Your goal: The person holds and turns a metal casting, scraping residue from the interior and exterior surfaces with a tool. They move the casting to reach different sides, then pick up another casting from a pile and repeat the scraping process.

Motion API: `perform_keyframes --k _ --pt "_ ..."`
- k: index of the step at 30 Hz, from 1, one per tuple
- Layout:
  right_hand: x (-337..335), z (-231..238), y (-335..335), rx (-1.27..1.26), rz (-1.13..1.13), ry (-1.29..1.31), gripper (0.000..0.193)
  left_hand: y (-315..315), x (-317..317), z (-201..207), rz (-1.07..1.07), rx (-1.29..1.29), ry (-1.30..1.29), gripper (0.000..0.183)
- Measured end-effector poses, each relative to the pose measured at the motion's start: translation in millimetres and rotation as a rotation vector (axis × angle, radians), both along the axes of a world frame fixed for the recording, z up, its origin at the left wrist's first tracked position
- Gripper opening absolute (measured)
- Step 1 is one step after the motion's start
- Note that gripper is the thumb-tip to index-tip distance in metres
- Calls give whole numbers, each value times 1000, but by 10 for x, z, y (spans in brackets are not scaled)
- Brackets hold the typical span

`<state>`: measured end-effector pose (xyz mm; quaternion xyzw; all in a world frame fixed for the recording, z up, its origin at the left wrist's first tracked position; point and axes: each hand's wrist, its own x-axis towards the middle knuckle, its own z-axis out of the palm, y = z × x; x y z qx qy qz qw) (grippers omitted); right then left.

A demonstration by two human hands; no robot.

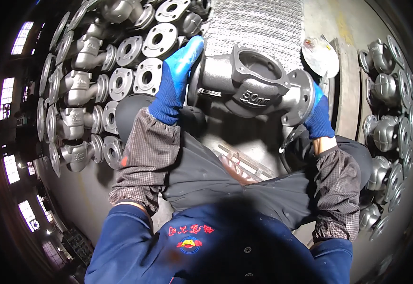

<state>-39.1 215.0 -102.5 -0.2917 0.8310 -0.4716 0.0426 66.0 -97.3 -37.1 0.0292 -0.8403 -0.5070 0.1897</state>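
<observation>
A grey cast-metal valve body (pixel 263 97) with a round flange at each end and a wide opening on top is held up between my hands, above my knees. My left hand (pixel 178 71), in a blue coated glove, presses against its left flange with the fingers pointing up and away. At the other end my right hand (pixel 319 113), gloved the same way, grips the right flange; most of its fingers are hidden behind that flange. The valve body's bottom side is out of sight.
Stacked valve bodies (pixel 79 90) with flanges fill the left side, close to my left arm. More castings (pixel 385 90) stand in a row on the right. Ahead lies a ribbed grey woven surface (pixel 256 23). A round white object (pixel 321 57) sits near my right hand, beside wooden boards (pixel 348 90).
</observation>
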Motion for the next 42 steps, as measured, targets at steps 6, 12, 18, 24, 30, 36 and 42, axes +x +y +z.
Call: perform_keyframes --k 6,12,18,24,30,36,42 --pt "194 -434 -451 159 74 -59 26 -75 295 280 60 -190 72 37" --pt "-87 -762 -467 175 113 -246 24 -56 317 302 167 -194 50 38" --pt "-405 -1102 -380 310 20 -25 28 121 214 569 18 -337 -206 75" --pt "-278 -1021 -658 99 -508 -585 65 -44 91 353 100 -186 -181 71" --pt "109 -686 -583 -146 -504 -535 59 -71 12 375 205 99 -162 64" --pt "241 -434 -683 -407 -443 -971 51 -152 35 339 236 141 -185 66" --pt "-63 -544 -657 -634 -433 -1072 47 -84 -64 446 127 65 -188 57"
